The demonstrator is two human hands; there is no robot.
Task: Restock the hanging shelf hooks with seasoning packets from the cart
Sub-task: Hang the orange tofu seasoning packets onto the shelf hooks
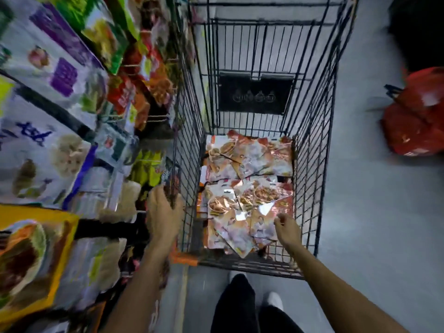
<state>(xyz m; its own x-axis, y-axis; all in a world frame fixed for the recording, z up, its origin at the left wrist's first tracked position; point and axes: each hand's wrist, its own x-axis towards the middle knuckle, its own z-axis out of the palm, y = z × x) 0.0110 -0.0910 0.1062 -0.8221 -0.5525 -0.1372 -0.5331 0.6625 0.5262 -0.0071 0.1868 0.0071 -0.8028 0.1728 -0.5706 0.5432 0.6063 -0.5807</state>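
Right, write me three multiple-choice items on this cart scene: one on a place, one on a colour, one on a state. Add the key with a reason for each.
1. Where is the right hand?
A. Over the seasoning packets inside the cart
B. On a shelf hook
C. Flat on the floor

2. What colour is the bag on the floor to the right of the cart?
A. Blue
B. Red
C. White

3. How do the seasoning packets in the cart lie?
A. Upright in boxes
B. Hung in rows on hooks
C. Loose in a flat heap

Key:
1 A: the right hand is above the heap, between the wire walls.
2 B: the bag is plainly red.
3 C: the packets overlap at odd angles on the cart's bottom.
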